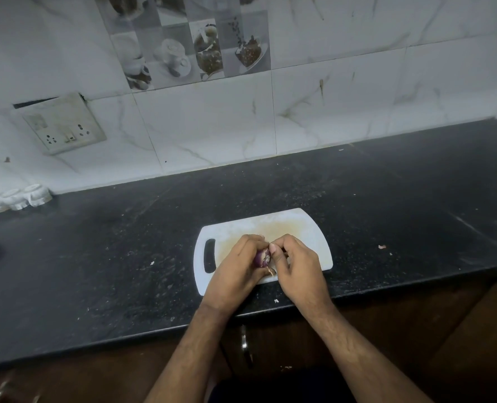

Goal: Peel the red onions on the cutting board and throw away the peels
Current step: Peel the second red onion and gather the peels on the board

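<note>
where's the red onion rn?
Head view, lower centre: the red onion is gripped in the left hand, with the right hand picking at it, over the near part of the white cutting board.

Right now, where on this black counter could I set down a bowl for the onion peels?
Bare black stone counter lies left of the white plastic cutting board, toward the white ribbed jars; more lies right of the board. The board's near half is crowded: both hands work a red onion there.

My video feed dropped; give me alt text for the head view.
Two hands peel a red onion above a white cutting board on a black counter: the left hand grips it, the right hand pinches its skin.
</note>
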`<action>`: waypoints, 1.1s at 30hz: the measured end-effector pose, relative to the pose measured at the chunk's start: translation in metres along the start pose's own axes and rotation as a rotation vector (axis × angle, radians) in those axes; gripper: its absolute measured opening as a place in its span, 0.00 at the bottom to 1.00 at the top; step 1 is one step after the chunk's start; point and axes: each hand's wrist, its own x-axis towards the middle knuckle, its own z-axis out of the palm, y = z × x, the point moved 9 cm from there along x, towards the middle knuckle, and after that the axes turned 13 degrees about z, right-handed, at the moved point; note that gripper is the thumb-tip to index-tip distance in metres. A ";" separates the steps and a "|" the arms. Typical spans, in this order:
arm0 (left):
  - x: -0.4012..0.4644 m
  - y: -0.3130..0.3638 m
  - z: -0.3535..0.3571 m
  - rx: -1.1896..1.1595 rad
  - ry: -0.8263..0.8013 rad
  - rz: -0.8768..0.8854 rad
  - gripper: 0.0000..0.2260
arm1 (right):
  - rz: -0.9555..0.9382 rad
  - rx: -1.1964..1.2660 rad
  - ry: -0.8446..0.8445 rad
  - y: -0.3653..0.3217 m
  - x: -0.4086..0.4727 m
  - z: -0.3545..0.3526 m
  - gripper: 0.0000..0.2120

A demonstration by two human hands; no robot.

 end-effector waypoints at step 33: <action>-0.004 -0.003 -0.021 0.031 0.206 -0.096 0.25 | 0.138 -0.099 0.036 0.013 0.006 0.006 0.11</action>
